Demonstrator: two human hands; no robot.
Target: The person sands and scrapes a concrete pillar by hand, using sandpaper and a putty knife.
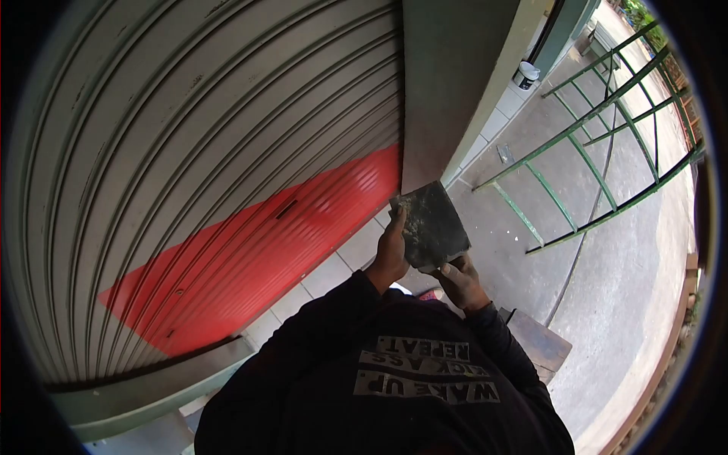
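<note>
Both of my hands hold a dark square sheet [434,226], which looks like worn sandpaper with pale dusty marks along its left side. My left hand [390,250] grips the left edge, thumb pointing up along it. At the lower right corner, my right hand [462,282] pinches the sheet between thumb and fingers. The fingers behind the sheet are hidden. Just beyond and left of my hands stands a ribbed metal shutter [227,136], grey above with a red painted band [303,227] below.
A grey-green pillar [455,83] rises ahead beside the shutter. Green metal ladder-like frames [572,178] stand on the concrete floor to the right. A white paint bucket [525,75] sits by the wall. A wooden board [540,341] lies near my right arm. Tiles [334,273] run below the shutter.
</note>
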